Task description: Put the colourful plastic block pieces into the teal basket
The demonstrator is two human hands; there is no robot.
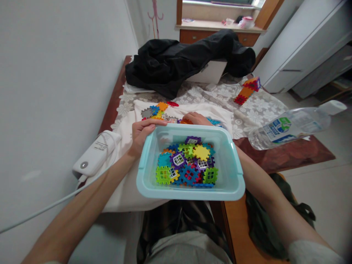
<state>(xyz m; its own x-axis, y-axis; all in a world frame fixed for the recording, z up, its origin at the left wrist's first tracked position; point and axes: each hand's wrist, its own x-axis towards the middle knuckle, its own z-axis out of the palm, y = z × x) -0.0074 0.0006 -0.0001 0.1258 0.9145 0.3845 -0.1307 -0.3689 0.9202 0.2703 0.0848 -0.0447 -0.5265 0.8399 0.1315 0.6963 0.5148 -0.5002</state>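
Observation:
A light blue plastic basket stands at the near edge of the table, holding several colourful interlocking building pieces. My left hand grips its far left corner, fingers along the rim and thumb beside them. Behind the basket, my right hand reaches down among pieces on the white cloth, its fingers curled by an orange building piece. The rim partly hides that hand, so its hold is unclear. More loose pieces, among them a grey one, lie on the cloth left of it.
A clear plastic bottle stands at the right, near a joined orange and red block build. Black fabric covers the table's far side. A white power strip with its cord lies at the left by the wall.

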